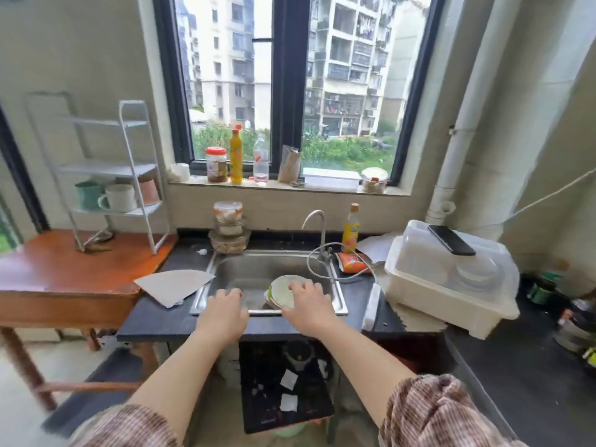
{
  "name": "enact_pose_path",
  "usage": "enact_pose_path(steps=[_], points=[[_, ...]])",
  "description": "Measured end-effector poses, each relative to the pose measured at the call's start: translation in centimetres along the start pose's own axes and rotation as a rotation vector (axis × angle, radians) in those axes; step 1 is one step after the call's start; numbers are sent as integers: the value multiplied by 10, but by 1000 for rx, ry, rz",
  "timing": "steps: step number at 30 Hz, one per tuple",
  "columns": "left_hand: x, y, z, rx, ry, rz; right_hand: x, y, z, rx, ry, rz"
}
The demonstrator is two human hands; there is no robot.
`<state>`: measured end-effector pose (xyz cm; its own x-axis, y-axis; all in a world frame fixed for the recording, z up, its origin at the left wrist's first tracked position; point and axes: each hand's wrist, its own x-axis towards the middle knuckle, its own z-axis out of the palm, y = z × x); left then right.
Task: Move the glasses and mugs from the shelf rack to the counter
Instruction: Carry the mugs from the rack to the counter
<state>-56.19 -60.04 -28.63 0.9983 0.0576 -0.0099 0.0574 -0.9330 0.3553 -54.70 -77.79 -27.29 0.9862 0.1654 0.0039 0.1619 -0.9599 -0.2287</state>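
Observation:
A white wire shelf rack (129, 146) stands on the wooden side table at the left. On its lower shelf sit a white mug (120, 197), a teal mug (87, 194) and a pink cup (149, 191). The upper shelves look bare. The dark counter (167, 321) runs around the steel sink. My left hand (222, 312) hovers over the sink's front edge, fingers loosely bent, holding nothing. My right hand (308, 306) hangs beside it over a pale bowl in the sink, also with nothing in it. Both hands are far from the rack.
The wooden side table (64, 269) carries the rack. A grey paper sheet (174, 285) lies on the counter left of the sink (245, 272). Stacked glass containers (229, 230), a tap, a yellow bottle (351, 229) and a white dish box with a phone on top (448, 279) crowd the back and right.

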Motion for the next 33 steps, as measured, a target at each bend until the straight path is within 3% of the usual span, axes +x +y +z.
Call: enact_pose_path(steps=[4, 11, 21, 28, 33], points=[[44, -63, -42, 9, 105, -75, 71, -67, 2, 8, -4, -135], [135, -157, -109, 51, 150, -268, 200, -182, 13, 35, -6, -262], [227, -278, -178, -63, 296, -369, 321, -319, 26, -26, 5, -425], [311, -383, -192, -104, 238, -353, 407, -409, 70, -42, -14, -397], [377, -461, -198, -161, 179, -293, 471, -463, 101, -13, -33, -278]])
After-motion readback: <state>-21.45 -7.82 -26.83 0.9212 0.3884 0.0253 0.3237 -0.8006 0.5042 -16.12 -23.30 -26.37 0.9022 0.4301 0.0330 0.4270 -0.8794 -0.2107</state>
